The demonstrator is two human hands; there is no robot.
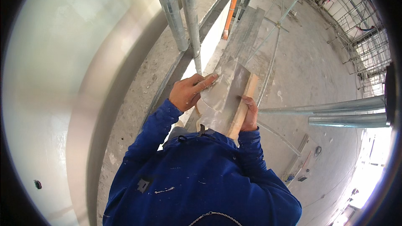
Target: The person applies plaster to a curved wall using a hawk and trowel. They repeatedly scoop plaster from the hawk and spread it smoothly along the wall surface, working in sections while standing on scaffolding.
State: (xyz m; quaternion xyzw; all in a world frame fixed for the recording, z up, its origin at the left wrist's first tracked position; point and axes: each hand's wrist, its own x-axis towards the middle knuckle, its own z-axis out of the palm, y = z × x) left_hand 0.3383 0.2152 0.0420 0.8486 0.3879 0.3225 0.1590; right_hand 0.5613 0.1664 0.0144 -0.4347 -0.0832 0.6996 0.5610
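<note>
In front of my waist, my right hand (250,114) grips a wide metal plastering blade (237,88) by the wooden strip (243,108) along its right edge. Its thumb lies over the wood onto the metal; the other fingers are hidden behind. My left hand (193,91) is closed on what looks like a putty knife (217,94), its pale, smeared blade lying against the wide blade's face. The index finger stretches along that smaller blade, and most of its handle is hidden. Whitish paste coats parts of both tools and my left fingertips.
Steel scaffold tubes (191,21) rise ahead left beside a concrete ledge (142,62) and a smooth pale wall (54,79). More tubes (347,120) cross at right. Planks (245,31) and an orange pipe (231,12) are ahead. Far below right lies a concrete floor (310,54).
</note>
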